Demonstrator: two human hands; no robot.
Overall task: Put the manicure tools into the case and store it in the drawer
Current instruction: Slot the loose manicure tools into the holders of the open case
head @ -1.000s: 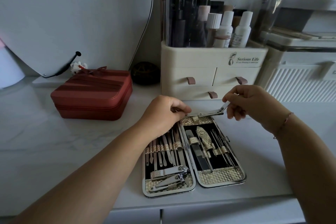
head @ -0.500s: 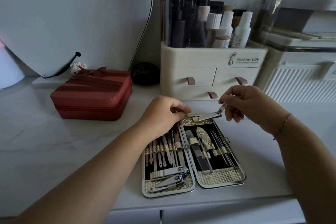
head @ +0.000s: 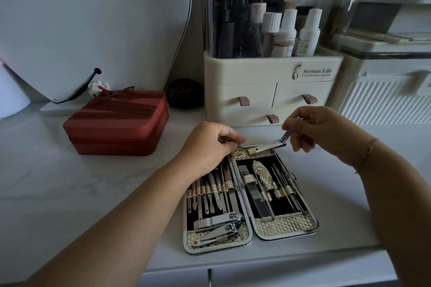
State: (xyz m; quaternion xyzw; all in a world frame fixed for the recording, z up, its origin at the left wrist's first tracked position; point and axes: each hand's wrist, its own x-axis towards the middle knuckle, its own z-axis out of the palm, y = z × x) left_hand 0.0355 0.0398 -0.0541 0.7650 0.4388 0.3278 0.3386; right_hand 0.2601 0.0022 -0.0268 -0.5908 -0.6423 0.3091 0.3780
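I have the nail clipper [head: 268, 145] pinched between my left hand [head: 207, 144] and right hand [head: 310, 130] just above the open case's [head: 289, 228] far end, so next I judge its lever needs folding flat before slotting in.

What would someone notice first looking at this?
Centre front, an open manicure case lies flat on the white counter, its straps full of steel tools. Above its far edge, the left hand and right hand hold a nail clipper between them. A dark red zipped box sits left.
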